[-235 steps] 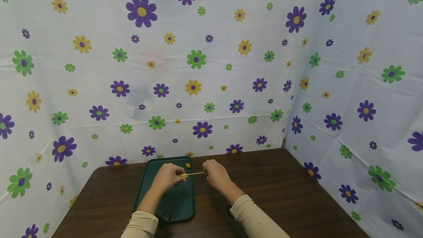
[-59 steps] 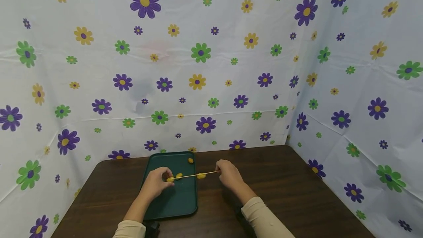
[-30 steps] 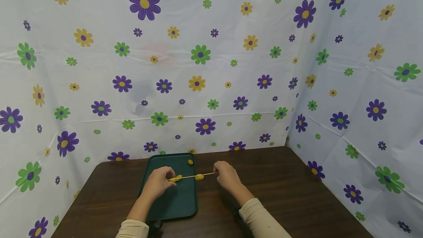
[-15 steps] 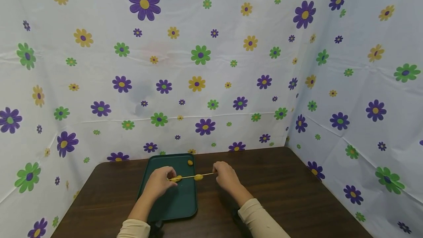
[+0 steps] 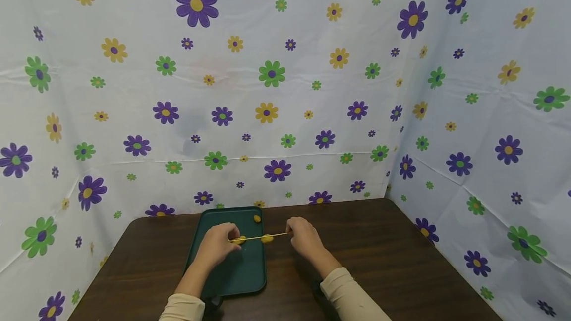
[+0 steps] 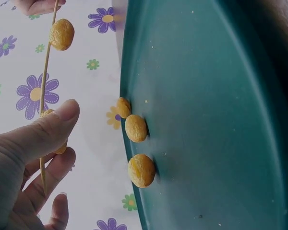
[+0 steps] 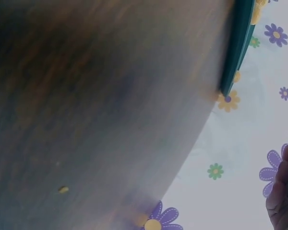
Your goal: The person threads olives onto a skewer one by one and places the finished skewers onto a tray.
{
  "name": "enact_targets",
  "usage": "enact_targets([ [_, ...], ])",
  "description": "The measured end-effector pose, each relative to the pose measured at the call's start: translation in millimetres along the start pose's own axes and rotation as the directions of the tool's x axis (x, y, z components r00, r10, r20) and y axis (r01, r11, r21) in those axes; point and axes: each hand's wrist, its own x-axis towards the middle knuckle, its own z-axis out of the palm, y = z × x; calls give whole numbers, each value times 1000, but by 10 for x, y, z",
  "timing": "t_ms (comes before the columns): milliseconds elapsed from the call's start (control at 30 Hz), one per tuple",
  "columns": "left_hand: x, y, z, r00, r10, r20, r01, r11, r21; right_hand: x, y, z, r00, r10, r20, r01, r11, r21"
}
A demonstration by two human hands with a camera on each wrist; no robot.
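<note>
Small yellow potato-like balls are being handled with a thin wooden skewer [image 6: 44, 72]. My left hand [image 5: 216, 245] pinches one ball [image 6: 61, 147] between thumb and fingers, above the tray. The skewer passes through this ball, and its pointed end shows beyond the fingers. A second skewered ball [image 5: 266, 238] sits farther along, between my hands. My right hand [image 5: 305, 237] grips the skewer's other end, right of the tray over the table. In the right wrist view only some fingers [image 7: 281, 184] show at the edge. Three loose balls [image 6: 141, 170] lie on the green tray [image 5: 236, 276].
One loose ball [image 5: 257, 219] lies in the tray's far right corner. The tray stands on a dark brown wooden table [image 5: 357, 251]. A flowered white sheet [image 5: 312, 78] hangs behind and beside the table. A small crumb [image 7: 63, 189] lies on the tabletop.
Since the oldest frame, one ball has slid along the skewer toward my right hand, and my left hand has taken a second. Over the last two seconds my hands have drawn slightly closer.
</note>
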Motion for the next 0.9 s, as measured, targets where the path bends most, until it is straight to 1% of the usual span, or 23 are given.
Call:
enact_targets([
  [367, -28, 62, -29, 1000, 16, 12, -16, 1000, 5, -3, -48, 4, 1000, -10, 10, 10, 1000, -5],
  [600, -31, 85, -40, 1000, 10, 7, -10, 1000, 6, 19, -69, 16, 1000, -13, 10, 13, 1000, -6],
  [900, -23, 76, 11, 999, 43, -6, -43, 999, 11, -13, -80, 13, 1000, 3, 9, -3, 1000, -19],
])
